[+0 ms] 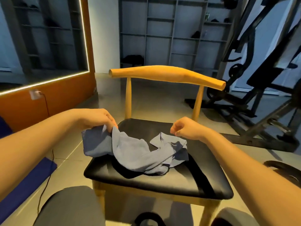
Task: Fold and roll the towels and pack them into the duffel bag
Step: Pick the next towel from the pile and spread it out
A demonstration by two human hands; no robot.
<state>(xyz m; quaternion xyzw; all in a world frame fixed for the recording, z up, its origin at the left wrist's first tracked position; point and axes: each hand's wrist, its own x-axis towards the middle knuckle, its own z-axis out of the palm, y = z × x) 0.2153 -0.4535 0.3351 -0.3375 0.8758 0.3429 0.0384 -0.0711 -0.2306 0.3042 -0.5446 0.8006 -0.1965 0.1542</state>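
While the left hand (97, 121) grasps the bunched left end of the blue-grey towel (133, 152), fingers curled into the cloth and lifting it a little, the right hand (184, 130) hangs above the towel's other end with its grip clenched on nothing that I can see (thumb and fingertips meet, but no cloth shows between them). The towel lies crumpled on the black seat of a wooden chair (179, 181) directly in front of the person, its long axis running left to right across the seat, the left end spilling over the seat's left edge.

What the coming move turns on is the free right end. A turned-up corner of the towel sits just below and slightly left of the right fingertips, near but apart from them, so the right hand is plainly the nearer one to take it. My judgement is that the step in hand is spreading the towel flat before any folding; with one end held and the other loose, folding and rolling have not begun. A pull from the left alone would likely drag the cloth off the seat.

I cannot pick out the duffel bag with any certainty.
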